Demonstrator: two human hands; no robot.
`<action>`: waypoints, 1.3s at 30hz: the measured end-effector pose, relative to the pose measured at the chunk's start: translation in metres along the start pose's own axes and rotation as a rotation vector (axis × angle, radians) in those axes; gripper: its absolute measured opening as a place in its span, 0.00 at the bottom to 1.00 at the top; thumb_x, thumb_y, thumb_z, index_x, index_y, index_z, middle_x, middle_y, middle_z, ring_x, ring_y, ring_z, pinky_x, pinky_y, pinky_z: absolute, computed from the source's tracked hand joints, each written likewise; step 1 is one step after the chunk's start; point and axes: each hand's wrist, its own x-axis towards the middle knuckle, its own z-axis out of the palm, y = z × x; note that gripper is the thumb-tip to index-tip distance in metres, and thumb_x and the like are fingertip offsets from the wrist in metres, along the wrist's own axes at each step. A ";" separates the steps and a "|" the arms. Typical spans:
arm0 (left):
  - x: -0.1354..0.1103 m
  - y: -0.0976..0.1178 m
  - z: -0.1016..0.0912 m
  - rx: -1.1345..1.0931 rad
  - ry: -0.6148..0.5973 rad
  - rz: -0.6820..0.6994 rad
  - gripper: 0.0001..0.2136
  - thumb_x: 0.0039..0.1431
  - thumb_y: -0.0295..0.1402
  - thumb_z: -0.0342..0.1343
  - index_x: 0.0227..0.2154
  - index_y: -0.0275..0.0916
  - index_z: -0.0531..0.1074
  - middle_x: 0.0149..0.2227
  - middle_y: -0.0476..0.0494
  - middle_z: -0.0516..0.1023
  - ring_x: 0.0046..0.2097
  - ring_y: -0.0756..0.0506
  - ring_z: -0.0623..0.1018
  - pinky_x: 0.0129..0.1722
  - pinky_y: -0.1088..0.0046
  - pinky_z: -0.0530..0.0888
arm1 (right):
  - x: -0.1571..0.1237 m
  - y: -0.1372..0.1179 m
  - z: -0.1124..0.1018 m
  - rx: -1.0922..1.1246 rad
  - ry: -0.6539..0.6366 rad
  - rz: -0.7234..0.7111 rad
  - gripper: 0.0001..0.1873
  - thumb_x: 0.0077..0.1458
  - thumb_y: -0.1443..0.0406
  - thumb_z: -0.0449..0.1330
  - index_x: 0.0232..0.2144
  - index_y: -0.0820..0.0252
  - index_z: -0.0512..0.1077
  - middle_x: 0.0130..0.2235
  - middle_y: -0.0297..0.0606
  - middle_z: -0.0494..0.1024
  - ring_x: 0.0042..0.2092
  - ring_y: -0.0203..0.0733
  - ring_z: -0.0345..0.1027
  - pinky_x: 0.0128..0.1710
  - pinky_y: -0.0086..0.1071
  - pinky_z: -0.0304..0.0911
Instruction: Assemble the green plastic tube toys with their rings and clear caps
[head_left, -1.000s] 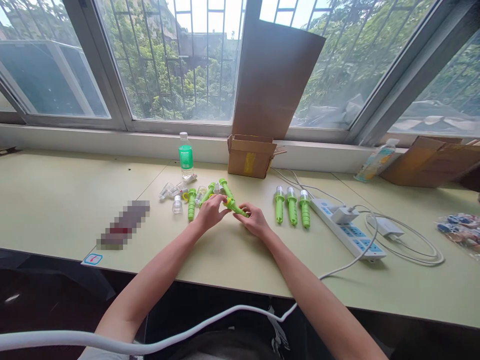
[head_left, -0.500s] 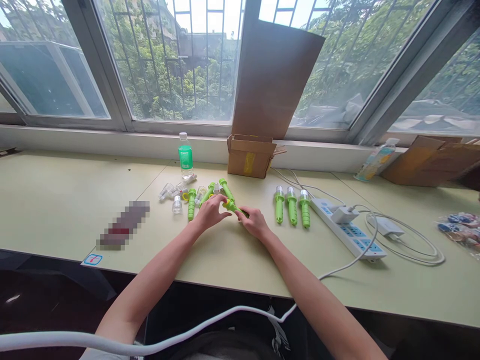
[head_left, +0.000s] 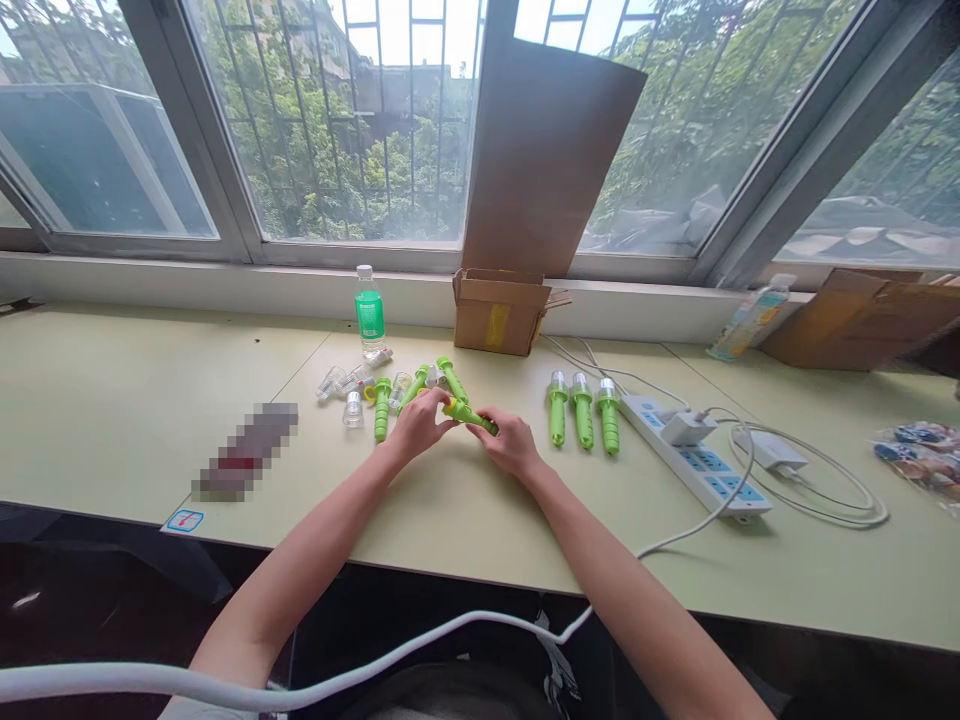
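Both hands meet above the middle of the tabletop [head_left: 457, 520], about midway between its near and far edges, around one green tube [head_left: 469, 413] that slants down toward the right. The left hand [head_left: 417, 426] has its fingers curled in a narrow pinch at the tube's yellow-ringed end, partly hiding it; the right hand [head_left: 511, 440] is closed around the other end. Just beyond the left hand, toward the far edge, lie loose green tubes [head_left: 382, 408], and left of these are several clear caps [head_left: 353, 410], some lying on their sides. A bottle with a green label [head_left: 370, 318] stands behind the caps near the far edge, with an open cardboard box [head_left: 496, 316] to its right along that edge. Right of the right hand, three clear-topped green tubes [head_left: 583, 415] lie in a row, well in from the near edge, just beside a white power strip [head_left: 697, 460].
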 end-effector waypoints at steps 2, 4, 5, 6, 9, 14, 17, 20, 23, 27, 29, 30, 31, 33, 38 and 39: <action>0.000 0.001 0.000 0.020 0.005 -0.008 0.12 0.50 0.33 0.62 0.35 0.40 0.65 0.37 0.45 0.75 0.39 0.43 0.77 0.35 0.66 0.74 | 0.001 0.000 0.000 -0.043 0.004 -0.002 0.13 0.53 0.54 0.56 0.37 0.52 0.73 0.32 0.36 0.78 0.29 0.40 0.68 0.29 0.30 0.55; -0.001 0.002 0.000 0.032 0.005 -0.012 0.11 0.51 0.34 0.61 0.34 0.40 0.65 0.37 0.45 0.75 0.38 0.43 0.77 0.35 0.66 0.74 | 0.001 0.000 0.000 -0.052 -0.008 -0.001 0.13 0.54 0.55 0.55 0.38 0.52 0.72 0.32 0.36 0.78 0.29 0.41 0.68 0.29 0.30 0.55; -0.001 0.002 0.000 0.032 0.005 -0.013 0.11 0.51 0.35 0.61 0.34 0.40 0.65 0.37 0.45 0.75 0.38 0.43 0.77 0.35 0.65 0.74 | 0.001 0.001 0.001 -0.043 -0.019 -0.003 0.13 0.54 0.54 0.55 0.39 0.52 0.72 0.32 0.36 0.78 0.29 0.41 0.68 0.29 0.30 0.55; -0.001 0.002 0.001 0.027 0.005 -0.013 0.11 0.51 0.35 0.61 0.34 0.40 0.65 0.37 0.45 0.75 0.39 0.43 0.77 0.36 0.65 0.74 | 0.001 0.002 0.001 -0.025 -0.032 -0.006 0.14 0.54 0.54 0.55 0.38 0.52 0.72 0.32 0.36 0.78 0.29 0.41 0.68 0.29 0.30 0.56; -0.001 0.001 0.001 -0.008 -0.005 -0.017 0.13 0.49 0.34 0.62 0.34 0.40 0.64 0.40 0.44 0.76 0.42 0.42 0.77 0.38 0.63 0.75 | 0.001 0.003 0.001 0.060 -0.055 -0.015 0.16 0.50 0.54 0.58 0.39 0.53 0.71 0.32 0.36 0.77 0.28 0.40 0.67 0.29 0.30 0.57; 0.000 -0.002 0.001 -0.054 -0.031 -0.035 0.16 0.46 0.32 0.65 0.35 0.40 0.64 0.42 0.43 0.76 0.43 0.42 0.76 0.40 0.62 0.75 | 0.000 0.003 0.001 0.184 -0.061 -0.025 0.14 0.49 0.56 0.59 0.37 0.55 0.71 0.33 0.36 0.77 0.29 0.39 0.67 0.30 0.30 0.59; 0.001 -0.002 0.000 -0.052 -0.033 -0.033 0.15 0.46 0.32 0.65 0.34 0.39 0.65 0.42 0.44 0.76 0.43 0.42 0.76 0.40 0.62 0.74 | -0.001 0.002 0.000 0.186 -0.052 -0.011 0.14 0.49 0.56 0.59 0.36 0.55 0.72 0.30 0.35 0.76 0.28 0.38 0.65 0.30 0.30 0.59; 0.001 -0.001 -0.002 -0.045 -0.034 -0.026 0.13 0.48 0.34 0.64 0.33 0.40 0.65 0.41 0.44 0.76 0.43 0.42 0.76 0.41 0.62 0.74 | -0.001 0.001 -0.001 0.141 -0.020 0.023 0.13 0.49 0.56 0.59 0.37 0.54 0.73 0.29 0.34 0.76 0.27 0.38 0.65 0.30 0.31 0.58; 0.001 -0.001 -0.003 -0.044 -0.042 -0.025 0.15 0.47 0.36 0.64 0.35 0.40 0.65 0.41 0.45 0.75 0.42 0.42 0.76 0.40 0.62 0.74 | -0.001 0.000 -0.003 0.133 -0.019 0.039 0.14 0.50 0.55 0.59 0.37 0.55 0.74 0.28 0.35 0.76 0.27 0.39 0.65 0.30 0.30 0.58; 0.002 0.001 -0.003 -0.023 -0.048 -0.038 0.19 0.45 0.34 0.65 0.39 0.40 0.64 0.41 0.45 0.75 0.41 0.43 0.77 0.37 0.65 0.75 | 0.000 -0.001 -0.002 0.205 -0.073 0.023 0.15 0.51 0.55 0.56 0.36 0.57 0.75 0.27 0.34 0.75 0.27 0.37 0.64 0.28 0.29 0.56; 0.001 0.002 -0.002 -0.012 -0.042 -0.045 0.16 0.48 0.33 0.64 0.38 0.40 0.64 0.40 0.46 0.75 0.41 0.43 0.77 0.36 0.66 0.74 | 0.000 -0.002 -0.001 0.242 -0.082 0.009 0.15 0.51 0.55 0.56 0.34 0.58 0.75 0.26 0.34 0.74 0.26 0.36 0.63 0.27 0.29 0.56; 0.001 0.002 -0.002 -0.009 -0.041 -0.047 0.15 0.49 0.33 0.63 0.38 0.40 0.65 0.40 0.45 0.75 0.41 0.43 0.77 0.36 0.66 0.74 | 0.000 -0.002 -0.001 0.255 -0.083 0.004 0.15 0.51 0.54 0.56 0.33 0.58 0.75 0.26 0.33 0.74 0.26 0.36 0.62 0.27 0.29 0.55; 0.001 0.003 -0.002 -0.007 -0.043 -0.047 0.14 0.50 0.34 0.62 0.37 0.40 0.65 0.40 0.45 0.75 0.42 0.43 0.76 0.36 0.66 0.74 | 0.000 -0.002 -0.001 0.264 -0.085 0.002 0.15 0.51 0.54 0.56 0.33 0.59 0.75 0.25 0.33 0.74 0.26 0.35 0.61 0.27 0.29 0.55; 0.000 0.004 -0.002 -0.010 -0.048 -0.039 0.13 0.50 0.34 0.62 0.36 0.40 0.65 0.40 0.45 0.75 0.42 0.43 0.76 0.37 0.66 0.74 | 0.000 -0.002 -0.002 0.270 -0.093 0.003 0.16 0.49 0.54 0.58 0.35 0.58 0.74 0.24 0.32 0.73 0.25 0.35 0.60 0.26 0.28 0.55; 0.000 0.003 -0.002 -0.027 -0.050 -0.055 0.15 0.48 0.33 0.64 0.35 0.40 0.64 0.40 0.45 0.75 0.42 0.43 0.77 0.38 0.65 0.74 | 0.000 0.001 0.000 0.263 -0.041 0.005 0.17 0.43 0.56 0.63 0.36 0.57 0.71 0.27 0.32 0.74 0.27 0.35 0.64 0.29 0.29 0.59; 0.000 0.002 -0.002 -0.033 -0.058 -0.059 0.16 0.46 0.33 0.64 0.36 0.40 0.64 0.41 0.45 0.75 0.42 0.42 0.76 0.38 0.64 0.74 | 0.000 0.002 0.001 0.267 -0.033 0.006 0.16 0.44 0.56 0.63 0.35 0.57 0.71 0.28 0.33 0.75 0.28 0.36 0.65 0.29 0.29 0.60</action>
